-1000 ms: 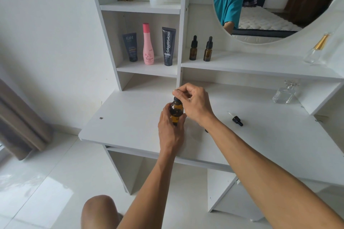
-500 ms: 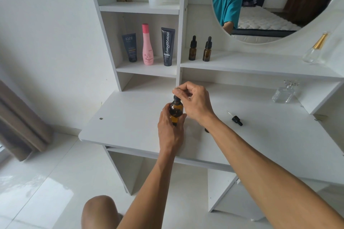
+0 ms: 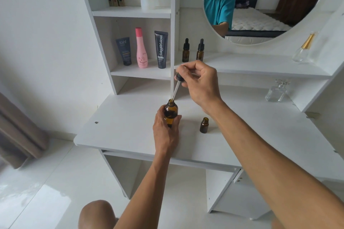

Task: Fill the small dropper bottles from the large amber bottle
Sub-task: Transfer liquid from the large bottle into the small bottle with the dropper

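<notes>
- White vanity desk, glossy pale floor, curtain at far left.
- Cubby shelf: Kahf tube, pink bottle, Glad2Glow tube; two capped dropper bottles on the ledge to their right.
- Left hand wraps the large amber bottle, upright on the desk.
- Right hand pinches the dropper, tip at the bottle mouth; before, the dropper sat seated on the neck.
- Open small bottle just right, previously hidden by the arm.
- Round mirror, clear glass bottles at right.
</notes>
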Action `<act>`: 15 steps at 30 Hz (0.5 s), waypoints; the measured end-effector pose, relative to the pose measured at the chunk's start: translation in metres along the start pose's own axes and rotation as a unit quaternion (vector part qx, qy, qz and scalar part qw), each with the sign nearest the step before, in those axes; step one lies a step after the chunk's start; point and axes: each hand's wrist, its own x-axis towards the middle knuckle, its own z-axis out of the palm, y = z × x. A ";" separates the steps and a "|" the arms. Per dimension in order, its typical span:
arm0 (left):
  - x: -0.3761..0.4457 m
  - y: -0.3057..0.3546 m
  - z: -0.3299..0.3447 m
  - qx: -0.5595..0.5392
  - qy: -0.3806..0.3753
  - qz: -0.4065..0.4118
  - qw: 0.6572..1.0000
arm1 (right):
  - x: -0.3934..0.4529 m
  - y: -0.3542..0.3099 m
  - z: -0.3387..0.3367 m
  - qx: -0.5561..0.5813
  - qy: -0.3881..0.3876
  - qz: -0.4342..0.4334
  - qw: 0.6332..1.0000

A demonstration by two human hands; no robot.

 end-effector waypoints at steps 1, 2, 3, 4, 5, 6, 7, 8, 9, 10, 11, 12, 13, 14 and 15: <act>0.000 0.000 0.000 0.003 0.000 0.000 1.000 | 0.000 -0.003 -0.003 0.006 0.007 -0.002 1.000; 0.000 0.000 0.000 0.005 0.000 -0.001 1.000 | 0.001 -0.005 -0.006 0.009 0.013 -0.003 1.000; 0.000 0.000 0.000 0.006 0.001 -0.002 1.000 | 0.001 -0.007 -0.009 0.010 0.017 -0.004 1.000; 0.000 0.000 0.000 0.006 0.002 -0.004 1.000 | 0.002 -0.009 -0.012 0.008 0.021 -0.004 1.000; 0.000 0.001 0.000 0.007 0.002 -0.003 1.000 | 0.002 -0.010 -0.016 0.008 0.028 -0.002 1.000; 0.000 0.000 0.000 0.008 0.003 -0.001 1.000 | 0.002 -0.011 -0.020 0.011 0.033 0.001 0.999; 0.000 -0.001 0.000 0.009 0.004 0.000 1.000 | 0.002 -0.010 -0.025 0.013 0.039 0.004 0.999; 0.000 -0.001 0.001 0.010 0.004 0.000 1.000 | 0.001 -0.010 -0.031 0.013 0.045 0.005 0.999; 0.000 -0.002 0.001 0.012 0.004 -0.002 1.000 | 0.000 -0.008 -0.036 0.011 0.051 0.006 0.999; 0.000 -0.002 0.001 0.012 0.006 -0.004 1.000 | -0.001 -0.006 -0.041 0.009 0.057 0.007 0.998; 0.001 -0.002 0.001 0.013 0.006 -0.006 1.000 | -0.003 -0.004 -0.047 0.007 0.066 0.010 0.998; 0.001 -0.003 0.001 0.013 0.005 -0.007 1.000 | -0.005 -0.001 -0.052 0.005 0.073 0.014 0.997; 0.002 -0.004 -0.001 0.013 0.007 -0.008 1.000 | -0.007 0.001 -0.055 0.004 0.076 0.019 0.997; 0.002 -0.004 0.001 0.013 0.002 -0.008 1.000 | -0.011 0.005 -0.063 0.002 0.084 0.026 0.996; 0.002 -0.005 0.001 0.014 0.000 -0.008 1.000 | -0.014 0.009 -0.068 -0.001 0.087 0.032 0.996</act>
